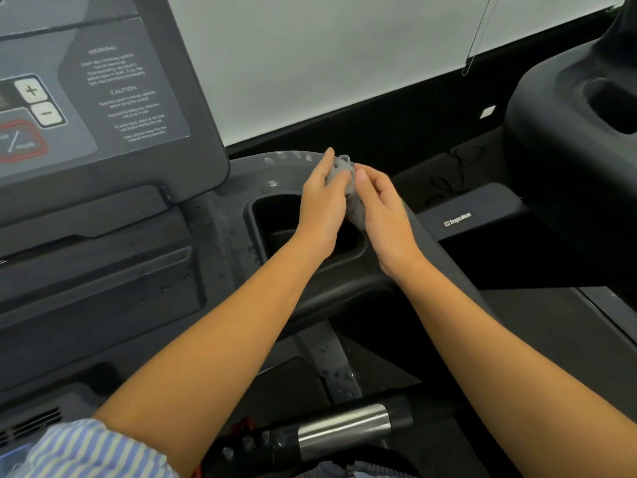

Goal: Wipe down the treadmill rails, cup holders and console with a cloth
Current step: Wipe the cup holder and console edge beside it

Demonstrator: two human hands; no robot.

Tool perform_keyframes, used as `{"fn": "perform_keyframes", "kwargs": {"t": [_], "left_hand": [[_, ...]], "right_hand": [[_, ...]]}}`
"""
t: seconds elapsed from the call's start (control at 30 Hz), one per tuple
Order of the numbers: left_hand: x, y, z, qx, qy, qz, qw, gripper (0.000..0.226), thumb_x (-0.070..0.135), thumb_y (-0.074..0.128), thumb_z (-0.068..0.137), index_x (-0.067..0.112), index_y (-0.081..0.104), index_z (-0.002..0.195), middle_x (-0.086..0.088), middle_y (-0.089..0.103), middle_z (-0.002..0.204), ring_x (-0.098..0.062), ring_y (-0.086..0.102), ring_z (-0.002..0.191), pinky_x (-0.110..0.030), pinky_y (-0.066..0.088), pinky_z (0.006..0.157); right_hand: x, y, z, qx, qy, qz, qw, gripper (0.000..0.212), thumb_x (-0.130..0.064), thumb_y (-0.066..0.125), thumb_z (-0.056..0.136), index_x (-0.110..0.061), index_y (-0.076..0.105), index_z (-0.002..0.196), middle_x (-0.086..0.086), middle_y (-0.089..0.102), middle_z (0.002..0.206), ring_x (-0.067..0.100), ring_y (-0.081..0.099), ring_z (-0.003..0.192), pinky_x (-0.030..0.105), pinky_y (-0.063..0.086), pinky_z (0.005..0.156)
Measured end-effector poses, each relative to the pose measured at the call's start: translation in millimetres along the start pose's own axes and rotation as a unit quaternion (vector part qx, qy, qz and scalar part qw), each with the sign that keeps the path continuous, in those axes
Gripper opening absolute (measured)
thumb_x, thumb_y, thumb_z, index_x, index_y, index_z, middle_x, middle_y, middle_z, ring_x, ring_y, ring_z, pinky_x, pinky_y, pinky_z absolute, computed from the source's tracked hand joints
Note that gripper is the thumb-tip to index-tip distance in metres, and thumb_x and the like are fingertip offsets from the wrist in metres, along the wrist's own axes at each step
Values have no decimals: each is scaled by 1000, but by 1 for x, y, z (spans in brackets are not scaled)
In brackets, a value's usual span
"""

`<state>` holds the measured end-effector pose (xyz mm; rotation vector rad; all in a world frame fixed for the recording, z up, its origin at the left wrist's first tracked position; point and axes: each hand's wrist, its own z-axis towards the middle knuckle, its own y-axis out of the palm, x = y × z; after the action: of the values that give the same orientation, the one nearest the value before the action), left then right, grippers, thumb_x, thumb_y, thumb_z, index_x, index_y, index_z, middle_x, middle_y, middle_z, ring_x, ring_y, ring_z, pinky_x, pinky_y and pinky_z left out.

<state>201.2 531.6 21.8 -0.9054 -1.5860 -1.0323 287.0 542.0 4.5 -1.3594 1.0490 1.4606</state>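
A small grey cloth [346, 177] is bunched between both my hands above the treadmill's right cup holder [275, 215]. My left hand [322, 205] holds it from the left, fingers wrapped on the cloth. My right hand [382, 215] holds it from the right with thumb and fingers; a tail of cloth hangs below. The console [103, 98] with its warning panel and plus and minus buttons fills the upper left. The right rail [444, 250] runs under my right wrist toward the lower right. Water drops dot the plastic around the cup holder.
A metal-and-black handlebar grip [341, 431] crosses the bottom centre. A neighbouring treadmill's console with its own cup holder [610, 105] stands at the upper right. A black motor cover with a white logo [462, 219] lies beyond the rail, below a pale wall.
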Motion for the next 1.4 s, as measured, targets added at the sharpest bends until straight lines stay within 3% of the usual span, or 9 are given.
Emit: {"fn": "perform_keyframes", "kwargs": {"t": [0.13, 0.23, 0.33, 0.43, 0.53, 0.7, 0.97, 1.2, 1.4], "left_hand": [[4, -15, -7, -18, -55, -160, 985, 41, 33, 39, 99, 9, 51, 129, -9, 59, 121, -17, 55, 115, -32, 44, 100], [7, -35, -13, -28, -29, -65, 997, 42, 40, 35, 99, 15, 54, 126, -2, 62, 121, -11, 56, 115, -25, 43, 98], [9, -57, -21, -13, 22, 167, 986, 44, 38, 26, 101, 21, 39, 140, 7, 45, 140, -4, 38, 130, -16, 27, 104], [1, -88, -24, 20, 80, 443, 893, 44, 33, 24, 102, 19, 31, 143, -2, 19, 155, -15, 12, 143, -30, 10, 116], [-4, -115, -25, 18, 86, 599, 796, 45, 30, 28, 101, 15, 30, 144, -9, 9, 156, -24, 4, 144, -38, 4, 116], [-4, -138, -38, 47, 76, 668, 739, 47, 29, 29, 101, 12, 27, 145, -11, 11, 156, -25, 6, 144, -38, 5, 116], [-5, -137, -45, 87, 72, 671, 733, 49, 27, 30, 100, 4, 27, 143, -15, 30, 150, -25, 26, 139, -33, 22, 112], [-7, -141, -46, 79, 66, 649, 753, 50, 27, 31, 100, 5, 23, 145, -12, 28, 151, -21, 22, 141, -28, 19, 113], [-5, -140, -45, 81, 49, 617, 782, 51, 31, 28, 101, 7, 23, 145, -10, 28, 151, -20, 20, 142, -29, 19, 113]], "right_hand": [[-3, 11, 5, -90, 42, 60, 993, 46, -35, 45, 96, -20, 40, 139, -3, 53, 132, 6, 52, 119, 25, 46, 100], [-1, 13, 13, -123, 52, 59, 989, 42, -24, 52, 94, -18, 46, 135, 3, 58, 128, 13, 58, 115, 29, 50, 96], [0, 18, 25, -94, 35, -37, 994, 42, -19, 57, 91, -21, 50, 133, 1, 59, 126, 11, 59, 110, 24, 52, 87], [2, 22, 44, -25, -12, -152, 988, 47, -22, 57, 90, -21, 45, 136, 0, 52, 132, 10, 51, 117, 27, 44, 100], [5, 27, 61, 10, -59, -265, 962, 51, -19, 53, 93, -14, 37, 141, 6, 43, 138, 14, 44, 123, 13, 30, 95], [28, 51, 89, -29, -105, -473, 874, 51, -22, 43, 96, -9, 29, 144, 14, 32, 147, 27, 30, 136, 40, 20, 113], [31, 101, 99, -134, -154, -535, 820, 53, -18, 39, 96, -6, 22, 146, 15, 31, 145, 31, 29, 133, 41, 21, 114], [32, 73, 111, -82, -138, -521, 838, 47, -17, 35, 98, -5, 29, 143, 16, 38, 141, 30, 36, 127, 38, 27, 107], [30, 110, 115, -159, -151, -499, 839, 47, -14, 38, 96, -6, 30, 142, 15, 40, 138, 28, 38, 124, 36, 33, 103]]}}
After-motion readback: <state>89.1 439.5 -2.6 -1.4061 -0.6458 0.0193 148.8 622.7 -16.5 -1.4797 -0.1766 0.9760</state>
